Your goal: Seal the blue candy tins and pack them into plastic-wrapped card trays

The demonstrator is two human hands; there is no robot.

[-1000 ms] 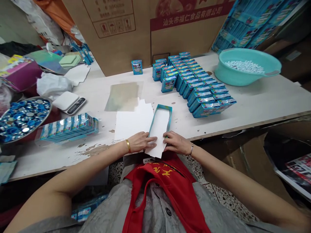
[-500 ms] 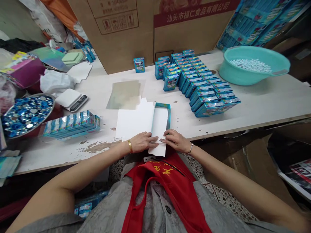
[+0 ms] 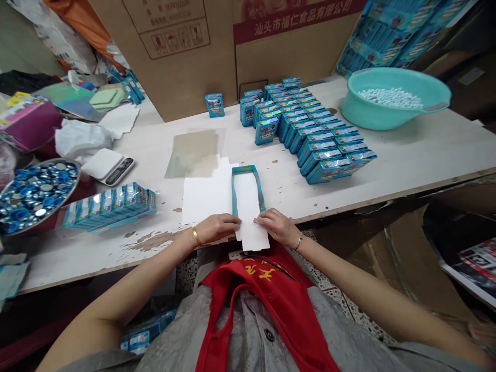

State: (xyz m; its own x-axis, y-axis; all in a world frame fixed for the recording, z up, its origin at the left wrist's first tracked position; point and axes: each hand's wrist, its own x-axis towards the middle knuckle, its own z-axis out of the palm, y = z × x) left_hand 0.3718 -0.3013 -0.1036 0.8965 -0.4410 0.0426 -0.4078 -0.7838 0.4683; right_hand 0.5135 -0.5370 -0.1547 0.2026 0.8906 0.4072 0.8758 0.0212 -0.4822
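A partly folded display box (image 3: 248,194), white inside with blue walls, lies at the table's front edge. Its far end and sides stand up, while the near end is flat and sticks out over the edge. My left hand (image 3: 219,227) pinches the box's left wall near the front, fingers closed. On the opposite side my right hand (image 3: 277,226) is closed on the right wall, with a small flap between thumb and fingers. White card blanks (image 3: 207,199) lie to the left of the box, and translucent sheets (image 3: 194,153) rest partly over them.
Rows of small blue candy boxes (image 3: 313,134) stand to the right, before a large cardboard carton (image 3: 287,57). A turquoise basin (image 3: 387,116) holds white pieces. At left are a scale (image 3: 103,164), a wrapped row of boxes (image 3: 110,205) and a bowl of blue-and-silver pieces (image 3: 36,194).
My left hand has moved left, off the box floor to the left wall. The right wall, bent before, stands straighter, and both side walls are now raised. The view has shifted slightly.
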